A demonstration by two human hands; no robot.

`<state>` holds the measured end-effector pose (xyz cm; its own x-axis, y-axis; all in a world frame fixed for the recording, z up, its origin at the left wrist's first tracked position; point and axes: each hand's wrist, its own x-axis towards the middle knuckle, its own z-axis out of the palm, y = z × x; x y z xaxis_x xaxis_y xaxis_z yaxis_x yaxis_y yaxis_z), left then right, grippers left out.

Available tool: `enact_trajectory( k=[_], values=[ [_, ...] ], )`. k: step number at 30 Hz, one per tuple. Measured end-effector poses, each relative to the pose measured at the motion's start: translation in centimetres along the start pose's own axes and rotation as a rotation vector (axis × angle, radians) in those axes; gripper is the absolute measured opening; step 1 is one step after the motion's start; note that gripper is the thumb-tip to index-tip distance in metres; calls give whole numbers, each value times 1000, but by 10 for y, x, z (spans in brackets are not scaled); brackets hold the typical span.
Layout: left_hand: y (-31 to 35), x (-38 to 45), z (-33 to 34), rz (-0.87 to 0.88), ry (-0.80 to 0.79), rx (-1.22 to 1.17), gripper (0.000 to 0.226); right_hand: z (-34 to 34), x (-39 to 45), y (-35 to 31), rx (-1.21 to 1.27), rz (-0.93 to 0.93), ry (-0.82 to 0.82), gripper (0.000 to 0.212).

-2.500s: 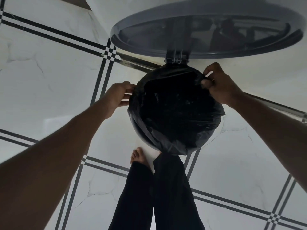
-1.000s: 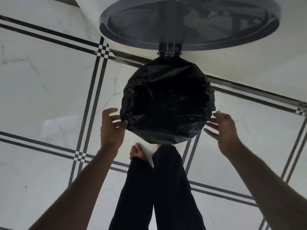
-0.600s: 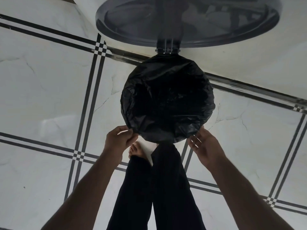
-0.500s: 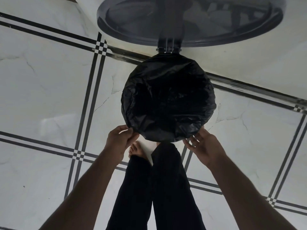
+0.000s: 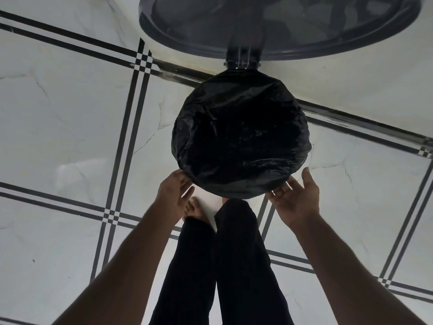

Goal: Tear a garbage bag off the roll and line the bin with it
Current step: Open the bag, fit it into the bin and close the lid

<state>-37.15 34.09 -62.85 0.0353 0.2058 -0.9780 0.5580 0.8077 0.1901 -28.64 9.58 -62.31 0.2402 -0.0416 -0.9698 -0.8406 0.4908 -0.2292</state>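
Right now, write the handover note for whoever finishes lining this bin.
Left hand: fingers touching the bag at the near-left rim, grip unclear.
Right hand: open, palm up, at the near-right edge, holding nothing.
Bag is spread over the bin mouth and folded over the rim all round; lid stands open behind.
Done: bag torn off and fitted.
Left: tuck the near edge if loose, close the lid.

Raised lid (image 5: 278,24) over bag-lined bin (image 5: 241,134)

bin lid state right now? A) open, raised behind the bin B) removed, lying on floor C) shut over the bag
A: the lid stands raised on its hinge behind the bin, and the black bag lining the open mouth is fully exposed.
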Motion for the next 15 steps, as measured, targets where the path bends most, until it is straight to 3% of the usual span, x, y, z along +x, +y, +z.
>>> enact_trajectory(
  k=[2,7,15],
  values=[
    [-1,-6,-2,-13,-46,-72,17,-1,-1,-2,-2,5,-22,54],
    [1,-17,-7,-67,-114,-188,51,1,0,-7,-11,20,-16,61],
    [1,-23,11,-52,-94,-197,54,-2,0,-15,-22,-3,1,66]
  ],
)
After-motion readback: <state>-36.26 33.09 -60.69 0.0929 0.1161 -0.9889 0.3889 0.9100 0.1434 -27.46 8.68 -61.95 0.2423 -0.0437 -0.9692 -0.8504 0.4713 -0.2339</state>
